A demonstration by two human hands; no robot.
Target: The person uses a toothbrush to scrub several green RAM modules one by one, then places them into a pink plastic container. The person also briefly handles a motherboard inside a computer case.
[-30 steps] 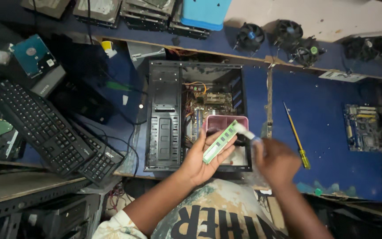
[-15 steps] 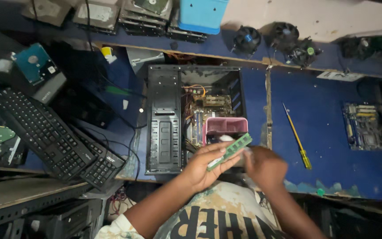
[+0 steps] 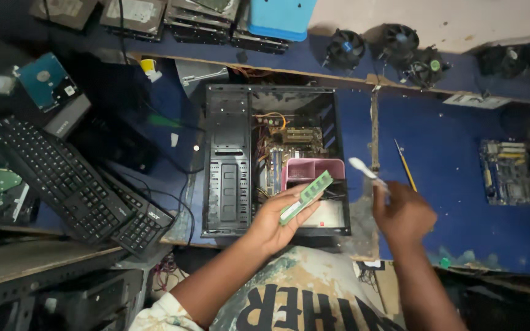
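Observation:
My left hand holds a green memory stick at an angle over the lower edge of an open black computer case. My right hand grips a small white brush-like tool, its pale tip pointing up and left, a short way to the right of the stick and apart from it. Inside the case lie a motherboard and a pink tray.
A black keyboard lies at left, with hard drives beyond it. A yellow screwdriver and a loose circuit board rest on the blue table at right. Cooling fans and a blue box line the back.
My right hand has pulled away to the right from the memory stick, lifting the white tool. My left hand still holds the stick in about the same place.

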